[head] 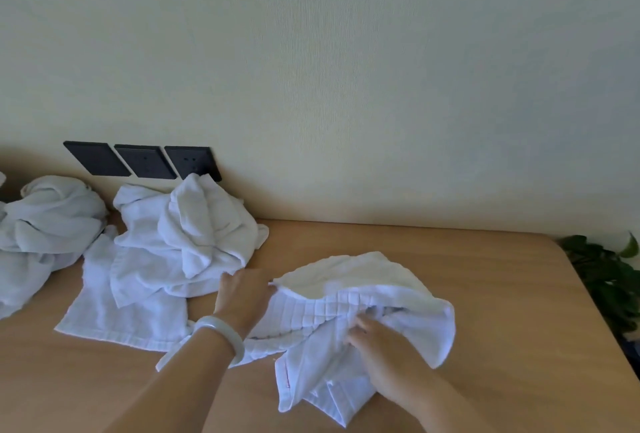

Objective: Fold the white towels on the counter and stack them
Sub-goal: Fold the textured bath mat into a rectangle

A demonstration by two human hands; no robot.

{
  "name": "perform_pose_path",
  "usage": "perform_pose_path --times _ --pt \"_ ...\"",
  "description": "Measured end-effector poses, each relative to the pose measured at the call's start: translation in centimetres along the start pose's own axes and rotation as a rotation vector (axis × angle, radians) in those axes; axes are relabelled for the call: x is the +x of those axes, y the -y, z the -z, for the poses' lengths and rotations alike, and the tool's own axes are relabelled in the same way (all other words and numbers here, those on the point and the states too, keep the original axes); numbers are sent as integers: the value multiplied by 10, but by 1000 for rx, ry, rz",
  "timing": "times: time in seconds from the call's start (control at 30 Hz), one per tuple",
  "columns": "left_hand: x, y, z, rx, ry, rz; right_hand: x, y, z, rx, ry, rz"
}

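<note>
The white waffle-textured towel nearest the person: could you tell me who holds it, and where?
Both hands: the left hand pinches its upper-left edge, the right hand grips its bunched middle.

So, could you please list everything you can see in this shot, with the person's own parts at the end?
towel being handled: one, white, crumpled on the counter's near middle, under both hands
flat towel: one, white, spread on the counter left of the hands
crumpled towel pile: one heap, white, by the wall, partly on the flat towel
second towel heap: one, white, far left
wall plates: three, black, low on the wall
counter: one, light wood
wall: cream
plant: one, green, right edge
bangle: one, pale, left wrist
left hand: gripping the towel's edge
right hand: gripping bunched towel
</note>
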State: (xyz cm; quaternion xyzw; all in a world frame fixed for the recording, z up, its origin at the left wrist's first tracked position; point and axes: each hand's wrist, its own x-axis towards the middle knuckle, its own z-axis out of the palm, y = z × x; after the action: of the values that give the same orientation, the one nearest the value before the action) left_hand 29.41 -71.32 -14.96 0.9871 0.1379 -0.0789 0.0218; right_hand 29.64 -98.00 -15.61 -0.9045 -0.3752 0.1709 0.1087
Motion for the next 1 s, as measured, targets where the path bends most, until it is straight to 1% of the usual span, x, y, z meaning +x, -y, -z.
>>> perform_pose_path --times 0.03,0.07,0.17,0.2,0.23,0.3,0.33,0.4,0.47,0.5,0.53,0.6,0.63,0.67,0.7,0.73,0.77,0.8,0.83,0.87,0.93,1.0 --pt "3 -3 5 -104 19 9 1 -1 -3 21 113 -29" --pt "5 -3 6 -194 34 10 3 -3 -4 11 179 -78" --pt "4 -8 12 -336 83 18 4 -8 -13 52 226 -166" --pt "2 -8 11 -415 125 38 2 -9 -18 48 244 -161" --pt "-1 -10 12 -495 171 55 1 -9 -22 35 211 -140" --pt "-11 -17 9 -635 227 78 -2 -7 -31 2 88 -84" --pt "-15 -22 7 -716 256 99 -2 -5 -31 -21 -3 -86" --pt "-23 -33 11 -823 292 139 3 -9 -21 106 -135 -282" --pt "-23 -42 23 -858 255 153 8 -20 6 335 -221 -489" --pt "-20 -47 35 -868 216 142 11 -26 29 427 -304 -533" --pt "-16 -50 50 -906 166 125 13 -31 53 508 -427 -545" --pt "-8 -57 96 -1099 47 95 14 -37 111 720 -695 -482" --pt "-6 -59 123 -1238 -21 73 12 -35 143 798 -786 -409" --pt "-5 -60 151 -1349 -96 49 7 -32 173 829 -850 -323" --pt "-6 -61 179 -1429 -169 20 1 -24 204 832 -876 -223" --pt "-6 -62 202 -1482 -226 -15 -5 -16 227 827 -882 -124" --pt "-8 -64 219 -1511 -251 -52 -11 -6 242 848 -848 -33" --pt "-9 -66 227 -1522 -236 -83 -14 3 250 886 -795 19" --pt "-12 -71 230 -1532 -182 -95 -15 14 251 935 -737 43" --pt "-14 -76 223 -1539 -102 -90 -12 23 244 1004 -679 41" --pt "-17 -87 191 -1536 35 -14 -3 35 214 1123 -558 -2" --pt "-23 -92 152 -1495 104 68 8 39 168 1131 -461 -112"
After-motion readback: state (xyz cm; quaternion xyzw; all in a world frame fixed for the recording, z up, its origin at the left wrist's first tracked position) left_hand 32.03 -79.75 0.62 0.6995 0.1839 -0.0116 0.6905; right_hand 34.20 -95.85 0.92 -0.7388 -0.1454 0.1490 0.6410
